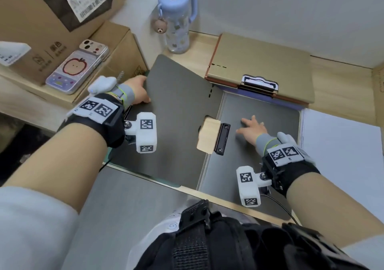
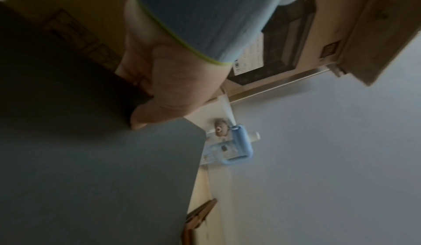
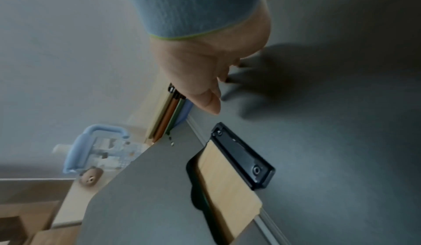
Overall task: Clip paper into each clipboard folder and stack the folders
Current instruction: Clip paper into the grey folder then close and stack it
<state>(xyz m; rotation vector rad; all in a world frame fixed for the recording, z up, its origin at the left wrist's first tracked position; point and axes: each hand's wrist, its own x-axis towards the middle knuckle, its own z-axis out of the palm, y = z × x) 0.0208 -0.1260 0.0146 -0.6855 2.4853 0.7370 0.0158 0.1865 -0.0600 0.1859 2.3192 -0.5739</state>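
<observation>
An open grey clipboard folder (image 1: pixel 270 107) lies on the desk, with a black clip (image 1: pixel 222 138) by its spine. Its left cover (image 1: pixel 176 124) is raised off the desk at a tilt. My left hand (image 1: pixel 139 91) grips the cover's left edge, thumb on top; the left wrist view shows the left hand (image 2: pixel 164 79) pinching that cover (image 2: pixel 91 159). My right hand (image 1: pixel 252 130) lies flat with spread fingers on the folder's right panel. In the right wrist view the right hand (image 3: pixel 205 65) sits just beyond the black clip (image 3: pixel 243 159). No paper shows under the clip.
A stack of closed folders (image 1: pixel 266 62), tan one on top, lies at the back right. White paper (image 1: pixel 340 155) lies right of the open folder. A blue bottle (image 1: pixel 176 20) stands at the back. Cardboard boxes (image 1: pixel 41 20) with a phone (image 1: pixel 76 68) crowd the left.
</observation>
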